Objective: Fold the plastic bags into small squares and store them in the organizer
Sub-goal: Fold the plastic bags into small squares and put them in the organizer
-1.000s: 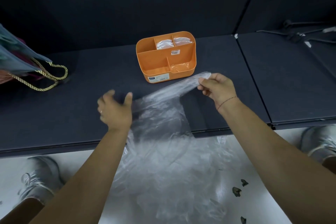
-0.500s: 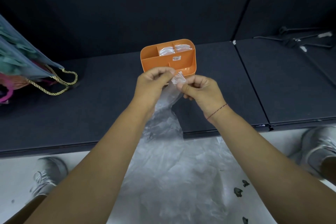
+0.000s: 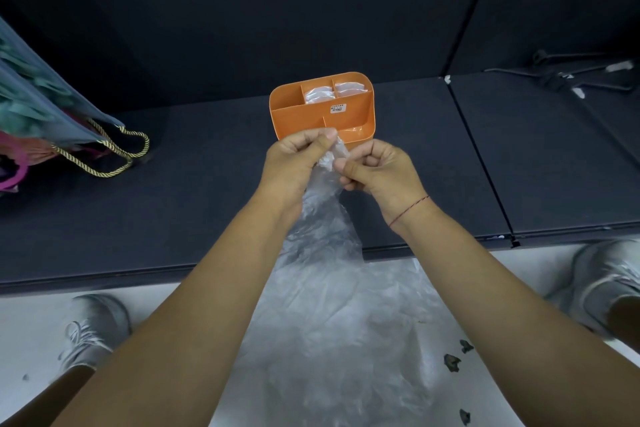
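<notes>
A clear plastic bag (image 3: 329, 288) hangs from both my hands, its lower part draping past the table's front edge toward the floor. My left hand (image 3: 298, 159) and my right hand (image 3: 377, 170) pinch its gathered top end side by side, just in front of the orange organizer (image 3: 287, 118). The organizer stands on the dark table and its two back compartments hold folded clear bags (image 3: 334, 92). Its front compartments look empty; my hands hide its near wall.
The dark felt table (image 3: 207, 191) has a seam on the right. A patterned gift bag with gold rope handles (image 3: 104, 152) lies at the left. Black hangers (image 3: 581, 74) rest far right. My grey shoes (image 3: 90, 329) and small dark scraps (image 3: 453, 360) are on the white floor.
A second ago my hands were apart, stretching the bag's top flat over the table. They came together, gathering the bag's end, and have lifted it slightly closer to the organizer.
</notes>
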A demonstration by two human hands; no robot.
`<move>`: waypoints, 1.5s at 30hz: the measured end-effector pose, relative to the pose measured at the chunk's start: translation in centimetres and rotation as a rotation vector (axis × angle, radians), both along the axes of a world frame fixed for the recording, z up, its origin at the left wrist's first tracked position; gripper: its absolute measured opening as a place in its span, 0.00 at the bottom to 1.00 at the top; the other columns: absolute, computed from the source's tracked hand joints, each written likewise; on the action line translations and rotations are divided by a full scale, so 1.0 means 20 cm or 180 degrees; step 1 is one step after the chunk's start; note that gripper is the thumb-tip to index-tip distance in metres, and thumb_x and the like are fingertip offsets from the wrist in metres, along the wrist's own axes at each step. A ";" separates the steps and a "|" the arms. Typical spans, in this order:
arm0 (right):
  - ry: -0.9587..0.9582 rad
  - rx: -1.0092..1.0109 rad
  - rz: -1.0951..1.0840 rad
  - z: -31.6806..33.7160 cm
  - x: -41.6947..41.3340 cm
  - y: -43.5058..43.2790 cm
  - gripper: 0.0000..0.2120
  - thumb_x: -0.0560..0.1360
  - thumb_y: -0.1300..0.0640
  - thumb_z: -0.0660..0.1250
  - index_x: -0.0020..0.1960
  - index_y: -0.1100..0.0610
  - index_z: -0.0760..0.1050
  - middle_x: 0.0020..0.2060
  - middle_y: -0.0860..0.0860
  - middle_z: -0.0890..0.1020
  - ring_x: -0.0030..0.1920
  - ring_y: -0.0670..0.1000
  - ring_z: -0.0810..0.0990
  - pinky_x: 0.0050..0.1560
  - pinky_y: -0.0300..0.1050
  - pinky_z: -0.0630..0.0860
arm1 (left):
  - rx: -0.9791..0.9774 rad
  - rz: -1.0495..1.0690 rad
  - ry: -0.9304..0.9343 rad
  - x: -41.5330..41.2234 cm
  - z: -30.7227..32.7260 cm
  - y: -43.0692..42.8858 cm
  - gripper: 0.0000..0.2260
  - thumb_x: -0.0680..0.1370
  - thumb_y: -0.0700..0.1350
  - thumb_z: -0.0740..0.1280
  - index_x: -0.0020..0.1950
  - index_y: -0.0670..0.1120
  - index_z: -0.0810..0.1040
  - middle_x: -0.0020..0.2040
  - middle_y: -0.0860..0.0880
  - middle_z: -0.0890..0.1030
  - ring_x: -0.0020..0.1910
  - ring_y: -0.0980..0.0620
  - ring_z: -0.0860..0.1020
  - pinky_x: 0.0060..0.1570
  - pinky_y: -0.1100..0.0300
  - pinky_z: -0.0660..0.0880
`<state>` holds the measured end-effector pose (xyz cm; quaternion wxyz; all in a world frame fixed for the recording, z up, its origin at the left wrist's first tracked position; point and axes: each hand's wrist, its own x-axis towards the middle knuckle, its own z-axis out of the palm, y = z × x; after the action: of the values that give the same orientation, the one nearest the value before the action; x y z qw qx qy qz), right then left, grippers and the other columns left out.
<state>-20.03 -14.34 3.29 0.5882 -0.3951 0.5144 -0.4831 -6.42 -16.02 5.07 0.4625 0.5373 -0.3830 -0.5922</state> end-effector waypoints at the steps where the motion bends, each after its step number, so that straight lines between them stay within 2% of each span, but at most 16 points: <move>1: -0.0033 0.0018 0.0000 0.00 0.00 0.00 0.06 0.71 0.66 0.73 0.42 0.60 0.76 0.29 0.51 0.81 0.30 0.46 0.79 0.38 0.41 0.79 | 0.0074 0.0075 0.0164 -0.01 0.00 0.00 0.06 0.77 0.44 0.70 0.50 0.42 0.83 0.44 0.47 0.84 0.43 0.54 0.82 0.42 0.62 0.78; 6: -0.0271 0.0036 0.0023 0.01 0.03 0.02 0.04 0.73 0.65 0.71 0.48 0.60 0.80 0.34 0.52 0.82 0.32 0.46 0.79 0.38 0.40 0.79 | 0.0254 0.0213 0.0887 -0.02 -0.01 0.02 0.05 0.79 0.43 0.68 0.50 0.44 0.82 0.46 0.46 0.84 0.46 0.50 0.82 0.46 0.56 0.81; 9: -0.0244 -0.0052 -0.0025 0.03 0.03 0.02 0.07 0.76 0.59 0.69 0.52 0.61 0.80 0.37 0.53 0.81 0.35 0.47 0.80 0.39 0.40 0.80 | 0.0116 0.0187 0.0507 -0.04 -0.01 0.03 0.05 0.78 0.42 0.68 0.51 0.43 0.82 0.45 0.47 0.84 0.44 0.52 0.83 0.45 0.56 0.82; 11: -0.0001 -0.0156 -0.0072 0.04 0.02 0.02 0.07 0.76 0.58 0.69 0.50 0.61 0.81 0.34 0.52 0.80 0.33 0.45 0.78 0.38 0.39 0.78 | -0.0060 0.0153 0.0130 -0.04 -0.02 0.03 0.04 0.78 0.42 0.69 0.49 0.43 0.82 0.43 0.49 0.85 0.44 0.52 0.83 0.49 0.55 0.81; 15: 0.0139 -0.0180 -0.0227 0.05 0.00 0.00 0.03 0.76 0.60 0.70 0.43 0.58 0.80 0.29 0.49 0.79 0.30 0.44 0.75 0.34 0.37 0.73 | -0.0341 -0.0181 -0.0422 -0.04 -0.04 0.03 0.11 0.78 0.51 0.68 0.53 0.44 0.80 0.47 0.48 0.84 0.48 0.52 0.82 0.53 0.57 0.79; 18: -0.0032 -0.0024 -0.0388 0.04 -0.03 -0.02 0.05 0.76 0.63 0.68 0.42 0.57 0.79 0.29 0.50 0.78 0.29 0.45 0.75 0.34 0.38 0.73 | -0.0397 -0.0433 -0.0793 -0.02 -0.08 0.06 0.08 0.77 0.46 0.71 0.51 0.42 0.82 0.45 0.46 0.85 0.44 0.53 0.81 0.50 0.59 0.77; 21: -0.0027 0.0015 -0.0438 0.03 -0.07 -0.03 0.05 0.76 0.64 0.68 0.42 0.58 0.79 0.29 0.50 0.79 0.29 0.44 0.75 0.34 0.37 0.72 | -0.0260 -0.0336 -0.0739 0.00 -0.10 0.06 0.10 0.76 0.46 0.72 0.48 0.39 0.83 0.42 0.46 0.83 0.41 0.52 0.79 0.45 0.60 0.77; 26: -0.0100 0.0174 -0.0851 0.02 -0.13 -0.06 0.06 0.78 0.57 0.67 0.42 0.55 0.80 0.33 0.47 0.82 0.32 0.44 0.76 0.36 0.37 0.73 | -0.0195 -0.0379 -0.0748 0.01 -0.10 0.05 0.03 0.76 0.45 0.72 0.44 0.47 0.83 0.38 0.55 0.85 0.37 0.59 0.81 0.40 0.67 0.76; 29: 0.0450 0.0470 -0.0356 0.02 -0.12 -0.06 0.15 0.76 0.44 0.67 0.46 0.56 0.82 0.40 0.49 0.84 0.40 0.45 0.79 0.42 0.38 0.75 | -0.0232 -0.0376 -0.0732 0.01 -0.11 0.05 0.02 0.76 0.45 0.73 0.44 0.47 0.83 0.37 0.55 0.84 0.37 0.59 0.81 0.39 0.67 0.76; 30: 0.0600 0.0484 -0.0177 0.02 -0.11 -0.06 0.16 0.75 0.44 0.68 0.47 0.57 0.82 0.41 0.50 0.84 0.40 0.45 0.79 0.41 0.37 0.75 | -0.0249 -0.0391 -0.0737 0.01 -0.11 0.05 0.02 0.76 0.45 0.73 0.43 0.48 0.83 0.37 0.55 0.84 0.36 0.59 0.80 0.39 0.66 0.76; 33: 0.0761 0.0250 -0.0174 0.03 -0.11 -0.06 0.06 0.74 0.56 0.72 0.42 0.59 0.82 0.35 0.52 0.80 0.32 0.43 0.75 0.33 0.31 0.72 | -0.0273 -0.0421 -0.0792 0.01 -0.11 0.04 0.04 0.75 0.45 0.73 0.41 0.47 0.83 0.37 0.52 0.84 0.38 0.56 0.80 0.42 0.61 0.78; 34: 0.0815 0.0212 -0.0232 0.03 -0.11 -0.06 0.05 0.74 0.57 0.72 0.40 0.57 0.82 0.32 0.51 0.80 0.30 0.42 0.74 0.32 0.30 0.71 | -0.0274 -0.0426 -0.0820 0.01 -0.11 0.04 0.04 0.75 0.45 0.74 0.41 0.47 0.83 0.39 0.50 0.85 0.39 0.55 0.80 0.45 0.57 0.78; 35: 0.0895 0.0209 -0.0282 0.03 -0.12 -0.06 0.07 0.74 0.56 0.72 0.38 0.56 0.81 0.30 0.49 0.79 0.28 0.42 0.73 0.32 0.30 0.71 | -0.0293 -0.0443 -0.0842 0.02 -0.11 0.03 0.04 0.75 0.45 0.74 0.42 0.46 0.83 0.40 0.49 0.85 0.40 0.54 0.81 0.46 0.57 0.78; 39: 0.1238 0.0310 -0.0522 0.01 -0.17 -0.06 0.17 0.75 0.48 0.71 0.32 0.55 0.74 0.26 0.48 0.73 0.25 0.42 0.69 0.31 0.31 0.70 | -0.0399 -0.0510 -0.0930 0.02 -0.10 0.03 0.05 0.75 0.43 0.74 0.39 0.49 0.82 0.36 0.56 0.84 0.37 0.61 0.81 0.42 0.67 0.77; 42: 0.0945 0.0489 -0.0718 0.01 -0.19 -0.06 0.18 0.78 0.45 0.65 0.34 0.55 0.72 0.27 0.49 0.74 0.28 0.45 0.70 0.34 0.36 0.71 | -0.0423 -0.0448 -0.0983 0.03 -0.10 0.03 0.09 0.75 0.43 0.74 0.36 0.49 0.80 0.30 0.59 0.81 0.32 0.63 0.77 0.37 0.69 0.74; 45: 0.0710 0.0920 -0.0307 0.03 -0.18 -0.07 0.23 0.77 0.36 0.60 0.42 0.56 0.79 0.31 0.49 0.80 0.32 0.45 0.76 0.37 0.38 0.76 | -0.0453 -0.0420 -0.1054 0.04 -0.11 0.03 0.10 0.75 0.44 0.74 0.34 0.48 0.79 0.30 0.56 0.78 0.31 0.60 0.75 0.37 0.66 0.73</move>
<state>-23.53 -15.64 3.91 0.5543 -0.3324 0.6587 -0.3850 -5.66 -15.50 2.89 0.3901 0.5671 -0.5291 -0.4962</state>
